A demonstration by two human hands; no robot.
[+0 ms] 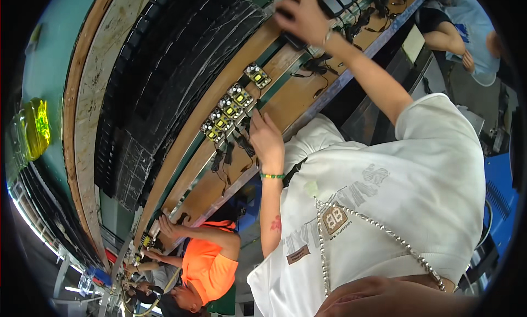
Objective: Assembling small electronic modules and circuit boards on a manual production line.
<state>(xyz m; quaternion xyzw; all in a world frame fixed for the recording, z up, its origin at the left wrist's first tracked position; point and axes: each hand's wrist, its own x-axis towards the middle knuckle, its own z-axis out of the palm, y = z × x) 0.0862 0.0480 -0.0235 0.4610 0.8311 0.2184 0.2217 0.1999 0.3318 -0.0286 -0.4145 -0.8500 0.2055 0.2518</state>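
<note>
Several small circuit boards [225, 115] with yellow-wrapped parts sit in a row on the wooden workbench rail. One more circuit board [257, 75] lies apart from them, farther up the rail. My left hand [267, 141] rests beside the row, fingers stretched out near the boards' edge and the black cables [239, 144] that hang from them. Whether its fingertips touch a board or a cable is hard to tell. My right hand [302, 15] is blurred by motion over a black object [295, 40] on the bench, and its grip cannot be made out.
Black cases [339, 0] with cables line the bench at the upper right. Long stacks of black trays [170, 59] stand beyond the rail. A co-worker in orange [211, 262] works farther along; another person in blue [472, 26] sits upper right. Yellow film [37, 129] lies far left.
</note>
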